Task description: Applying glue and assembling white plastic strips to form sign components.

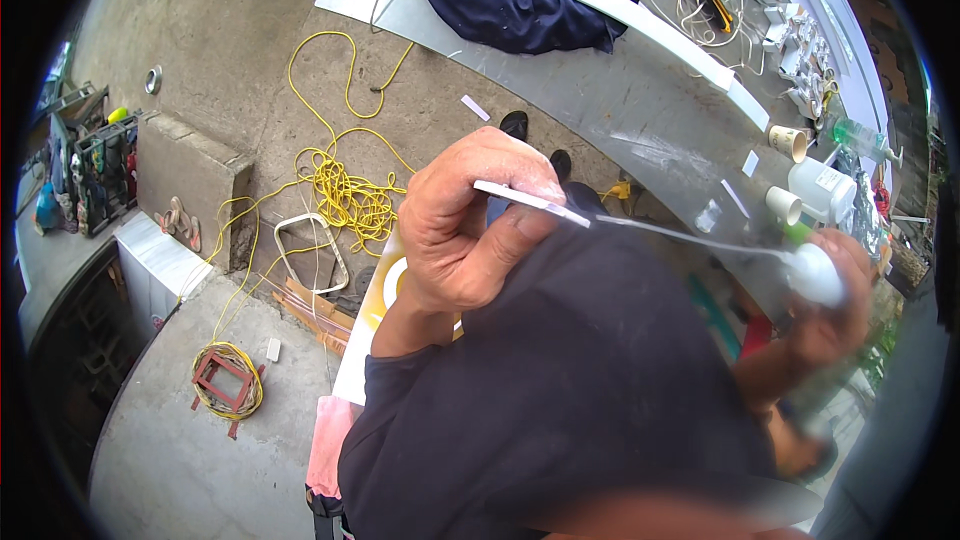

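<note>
My left hand (450, 215) is raised in front of my dark shirt, with thumb and fingers closed on a thin, flat white strip (530, 202). Out to the right, my right hand (822, 335) is wrapped round a rounded white object (815, 275); motion blur hides its exact kind. A thin whitish strand (700, 240) stretches between that object and the end of the strip; I cannot tell whether it touches the strip.
A grey workbench (560, 85) carries dark cloth (500, 5), a long white strip (640, 15), an orange-and-black cutter (712, 2), two paper cups (788, 144), a white plastic container (822, 188) and a greenish spray bottle (858, 138). Tangled yellow cord (350, 195) lies on the concrete floor.
</note>
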`<state>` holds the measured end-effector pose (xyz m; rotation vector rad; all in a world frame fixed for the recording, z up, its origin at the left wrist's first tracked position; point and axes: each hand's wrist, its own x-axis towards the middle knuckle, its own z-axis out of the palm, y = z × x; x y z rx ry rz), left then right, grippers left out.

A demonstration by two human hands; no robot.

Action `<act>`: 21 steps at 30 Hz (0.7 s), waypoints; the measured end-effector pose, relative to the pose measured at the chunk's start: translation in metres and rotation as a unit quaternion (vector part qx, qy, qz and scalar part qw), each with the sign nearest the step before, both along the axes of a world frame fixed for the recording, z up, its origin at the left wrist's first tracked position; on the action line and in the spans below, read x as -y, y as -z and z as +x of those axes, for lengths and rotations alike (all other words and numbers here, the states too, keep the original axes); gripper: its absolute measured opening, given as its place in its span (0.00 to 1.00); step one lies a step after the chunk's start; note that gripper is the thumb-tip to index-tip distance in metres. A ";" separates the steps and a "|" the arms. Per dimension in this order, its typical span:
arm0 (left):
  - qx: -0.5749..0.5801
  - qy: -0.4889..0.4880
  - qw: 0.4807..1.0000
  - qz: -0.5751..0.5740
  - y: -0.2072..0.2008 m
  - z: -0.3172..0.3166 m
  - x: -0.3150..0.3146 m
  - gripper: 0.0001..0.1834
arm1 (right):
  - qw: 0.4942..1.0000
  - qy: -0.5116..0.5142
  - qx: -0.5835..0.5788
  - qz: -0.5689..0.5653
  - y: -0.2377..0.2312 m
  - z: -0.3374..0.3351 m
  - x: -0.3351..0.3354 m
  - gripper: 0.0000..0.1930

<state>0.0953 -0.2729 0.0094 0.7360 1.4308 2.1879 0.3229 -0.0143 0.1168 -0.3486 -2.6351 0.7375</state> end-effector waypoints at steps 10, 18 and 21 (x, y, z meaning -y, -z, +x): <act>0.014 -0.002 0.995 0.101 0.006 -0.002 0.002 0.08 | 0.920 0.089 -0.065 -0.375 0.082 -0.003 -0.008 0.22; 0.008 -0.034 0.995 0.096 0.006 0.000 0.004 0.07 | 0.892 0.105 -0.028 -0.439 0.114 -0.018 0.008 0.20; 0.010 -0.036 0.996 0.076 0.001 0.002 0.004 0.07 | 0.942 0.089 -0.027 -0.323 0.094 -0.018 0.015 0.20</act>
